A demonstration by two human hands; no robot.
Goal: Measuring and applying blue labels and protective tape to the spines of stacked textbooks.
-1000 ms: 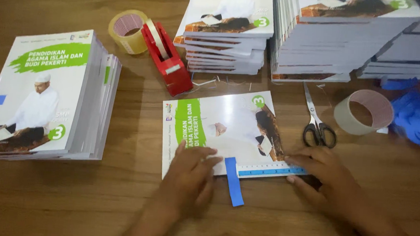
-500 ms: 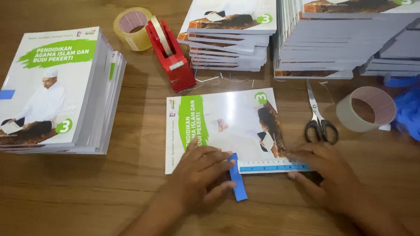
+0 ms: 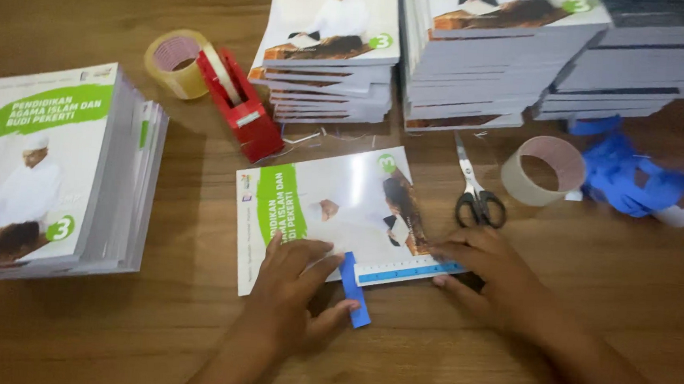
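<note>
- The left hand [image 3: 293, 280] has slid nearer the blue paper strip [image 3: 354, 289], fingers now flat, thumb touching it; nothing gripped.
- The right hand [image 3: 483, 276] still presses the white plastic ruler [image 3: 404, 272] flat.
- Both lie along the glossy white-and-green book [image 3: 317, 206]'s near edge, on the wooden worktop [image 3: 192, 317].

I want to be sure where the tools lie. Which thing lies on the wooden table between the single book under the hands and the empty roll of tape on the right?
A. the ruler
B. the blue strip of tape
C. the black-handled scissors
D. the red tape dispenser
C: the black-handled scissors lie on the wooden table, right of the single book and left of the empty roll of tape.
</note>
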